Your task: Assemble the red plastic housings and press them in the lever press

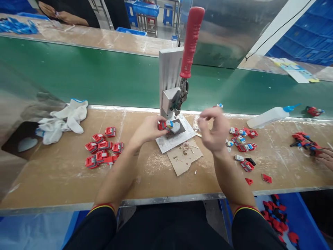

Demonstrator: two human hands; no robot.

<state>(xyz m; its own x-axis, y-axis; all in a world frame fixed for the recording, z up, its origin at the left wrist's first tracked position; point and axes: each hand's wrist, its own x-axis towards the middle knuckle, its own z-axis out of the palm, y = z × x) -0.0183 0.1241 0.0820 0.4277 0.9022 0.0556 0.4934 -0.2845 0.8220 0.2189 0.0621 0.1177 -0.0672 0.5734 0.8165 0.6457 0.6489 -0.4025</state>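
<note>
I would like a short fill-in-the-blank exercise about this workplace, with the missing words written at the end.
1. The left hand holds a small piece near the clamp, whose long handle is ____.
2. The white squeeze bottle has a ____ nozzle.
3. The cloth gloves lie toward the ____ end of the table.
4. The long strip just beyond the table is ____.

Missing words: red; blue; left; green.

White gloves [75,117] heaped left — blue stool [168,13] beyond green belt [109,74] — printed card [296,71] upper right.
</note>
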